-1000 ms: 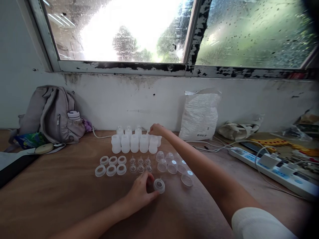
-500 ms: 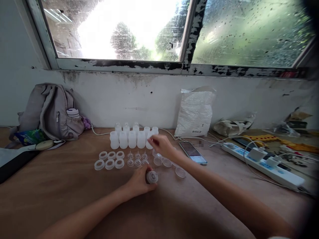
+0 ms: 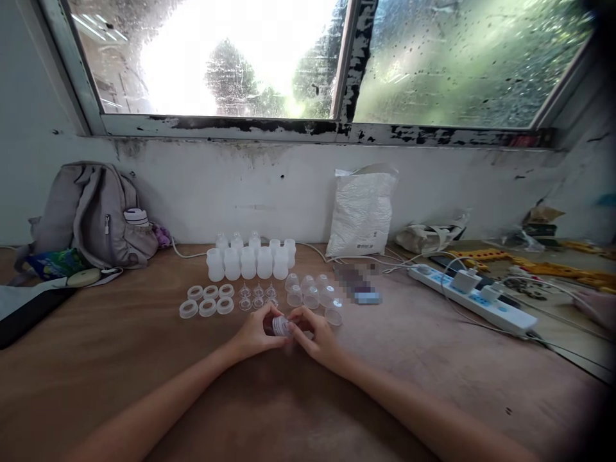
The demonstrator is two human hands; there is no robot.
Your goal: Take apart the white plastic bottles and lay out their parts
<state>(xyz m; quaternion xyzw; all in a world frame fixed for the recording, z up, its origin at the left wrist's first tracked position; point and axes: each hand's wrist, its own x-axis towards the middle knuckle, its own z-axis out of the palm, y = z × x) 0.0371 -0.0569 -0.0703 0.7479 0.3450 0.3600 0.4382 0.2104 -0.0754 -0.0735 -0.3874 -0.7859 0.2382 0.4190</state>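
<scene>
Brown tabletop (image 3: 120, 366): in front of bottles (image 3: 248, 264), my left hand (image 3: 254, 332) clasps a bottle collar (image 3: 280, 326), probably steadying it; right hand (image 3: 318, 335) half-curled, hold unclear.

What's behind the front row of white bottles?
Three clear domed tops show behind its left and middle, two more white bottles behind its right end, and the wall beyond. The front row hides what is below the clear tops and part of the rear bottles.

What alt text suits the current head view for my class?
A person's left hand and right hand hold a ridged translucent plastic piece over a brown tabletop. Beyond stand white plastic bottles; nearer are translucent plastic rings, pointed pieces and domes.
</scene>
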